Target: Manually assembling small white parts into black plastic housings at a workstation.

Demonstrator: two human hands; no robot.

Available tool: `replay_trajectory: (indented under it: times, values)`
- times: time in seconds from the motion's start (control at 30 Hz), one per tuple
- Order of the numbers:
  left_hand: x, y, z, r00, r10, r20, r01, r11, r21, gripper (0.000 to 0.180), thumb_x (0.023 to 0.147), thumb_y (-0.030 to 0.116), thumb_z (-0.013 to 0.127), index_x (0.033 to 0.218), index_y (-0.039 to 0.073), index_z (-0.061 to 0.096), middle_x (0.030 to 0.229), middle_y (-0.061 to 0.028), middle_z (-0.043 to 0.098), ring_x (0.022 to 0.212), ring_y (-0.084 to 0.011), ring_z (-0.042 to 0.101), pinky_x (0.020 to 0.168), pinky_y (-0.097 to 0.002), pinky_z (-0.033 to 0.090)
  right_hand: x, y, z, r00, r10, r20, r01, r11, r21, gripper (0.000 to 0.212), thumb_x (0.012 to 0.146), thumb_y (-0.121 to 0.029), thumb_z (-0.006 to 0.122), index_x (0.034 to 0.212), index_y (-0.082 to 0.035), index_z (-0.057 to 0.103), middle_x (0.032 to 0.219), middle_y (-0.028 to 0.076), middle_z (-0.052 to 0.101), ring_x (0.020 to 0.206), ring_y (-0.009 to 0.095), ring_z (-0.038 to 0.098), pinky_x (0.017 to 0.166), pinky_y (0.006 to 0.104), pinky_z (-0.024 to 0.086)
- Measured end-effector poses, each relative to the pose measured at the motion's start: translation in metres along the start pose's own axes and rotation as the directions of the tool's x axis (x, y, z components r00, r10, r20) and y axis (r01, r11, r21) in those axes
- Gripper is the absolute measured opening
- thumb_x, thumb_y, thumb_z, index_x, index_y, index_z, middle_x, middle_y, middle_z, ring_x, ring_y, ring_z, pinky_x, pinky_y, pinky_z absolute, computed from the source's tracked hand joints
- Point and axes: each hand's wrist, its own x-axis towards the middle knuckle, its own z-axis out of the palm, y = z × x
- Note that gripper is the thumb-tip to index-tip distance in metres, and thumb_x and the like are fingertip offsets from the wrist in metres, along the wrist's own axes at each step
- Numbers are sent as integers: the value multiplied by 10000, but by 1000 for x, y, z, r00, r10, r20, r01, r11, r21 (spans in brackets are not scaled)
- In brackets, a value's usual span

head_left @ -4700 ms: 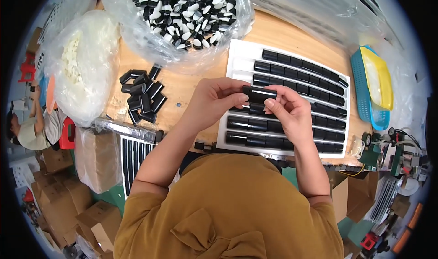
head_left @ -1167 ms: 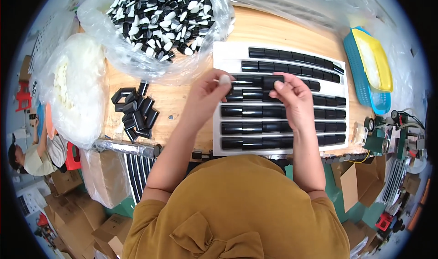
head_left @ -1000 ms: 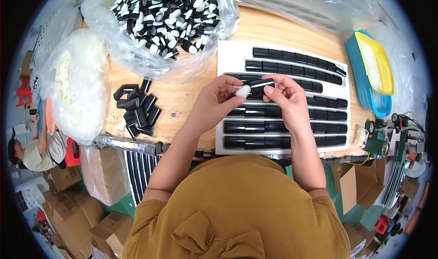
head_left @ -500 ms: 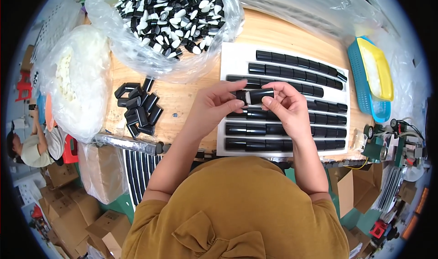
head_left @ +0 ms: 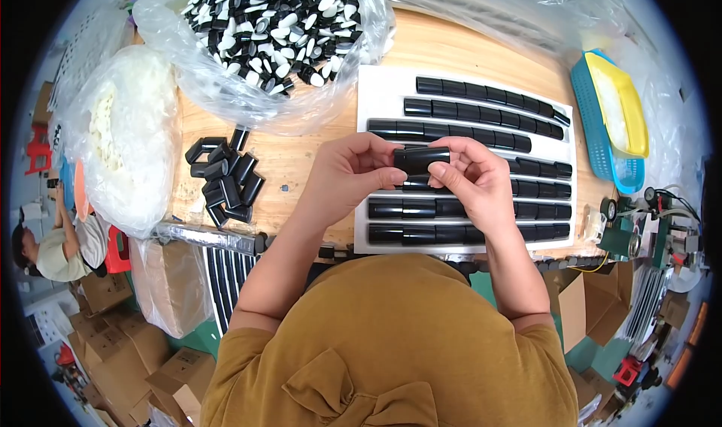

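Between my two hands, above the left-middle of a white tray [head_left: 364,145], lies a glossy black oval tube [head_left: 423,158], held level. My left hand [head_left: 347,173] pinches its left end with thumb and fingers. My right hand [head_left: 475,173] grips its right end the same way. No white shows between its parts now. Beneath, on the tray, several rows of similar black tubes [head_left: 459,235] lie side by side; my hands hide part of the middle rows.
Left of the tray lies a small heap of black oval sleeves [head_left: 229,173]. Behind it, a clear plastic bag [head_left: 301,119] holds many black pieces with white oval tips. Another bag [head_left: 131,171] stands far left. Blue [head_left: 590,130] and yellow baskets [head_left: 639,119] sit at right. Another person [head_left: 60,239] is far left.
The black tube's two parts have come together, covering the white piece that showed between them. Both hands have drawn slightly closer to each other. The view has shifted a little.
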Motion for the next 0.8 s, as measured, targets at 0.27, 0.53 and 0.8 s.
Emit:
replay_trajectory:
  times: [0.27, 0.53, 0.8]
  values:
    - [3, 4, 11, 999, -3, 34, 5, 997, -77, 180, 787, -30, 717, 927, -16, 604, 797, -48, 638, 712, -111, 650, 628, -233, 543, -5, 6, 1, 997, 23, -75, -16, 995, 103, 258, 865, -4, 655, 1118, 37, 618, 766, 59, 664, 666, 97, 640, 644, 209, 529]
    - [5, 0, 9, 1000, 3, 7, -3, 1000, -9, 192, 798, -36, 699, 971, -25, 616, 823, -86, 664, 714, -151, 671, 630, -255, 560, -1, 14, -3, 997, 68, -24, -65, 994, 93, 269, 853, -22, 676, 1113, 36, 634, 749, 60, 671, 658, 97, 643, 651, 213, 532]
    - [77, -7, -62, 846, 484, -224, -152, 621, 768, 97, 867, 43, 634, 949, 27, 684, 834, -44, 691, 734, -93, 633, 640, -243, 505, 16, 27, -66, 931, -66, -360, -13, 977, -212, 222, 861, -47, 670, 1077, 3, 665, 759, -18, 613, 683, 76, 590, 652, 214, 483]
